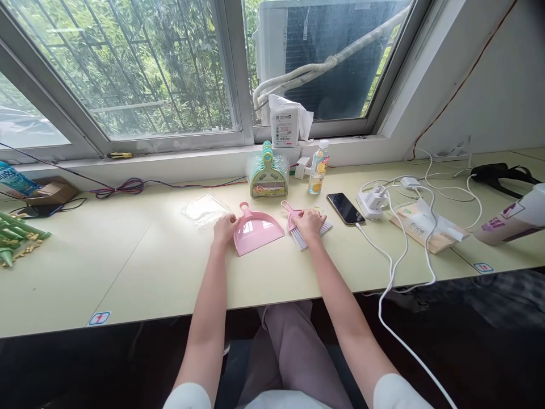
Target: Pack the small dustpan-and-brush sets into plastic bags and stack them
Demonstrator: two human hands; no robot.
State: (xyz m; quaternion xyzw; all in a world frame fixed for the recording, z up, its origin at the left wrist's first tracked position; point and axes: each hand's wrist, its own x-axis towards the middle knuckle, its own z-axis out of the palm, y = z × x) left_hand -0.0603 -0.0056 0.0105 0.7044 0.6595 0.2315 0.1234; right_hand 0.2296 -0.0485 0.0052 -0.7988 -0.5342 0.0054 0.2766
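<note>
A pink dustpan (259,232) lies on the pale yellow table (170,272), its handle pointing away toward the window. My left hand (225,229) has its fingers closed on the dustpan's left edge, near the handle. Just right of the dustpan is a small pink brush (293,218) with pale bristles spread toward me. My right hand (310,224) is closed over the brush's right side, and its palm hides part of the brush. Behind both stands a stack of green-handled dustpan sets (268,176) in clear wrap. A crumpled clear plastic bag (206,209) lies behind my left hand.
A drink bottle (318,168) stands behind my right hand. Rightward are a black phone (346,208), a white charger (372,201) with looping cables, a tissue pack (430,226) and a tilted cup (513,216). Green stalks (17,236) lie far left. A tissue packet (286,126) stands on the sill.
</note>
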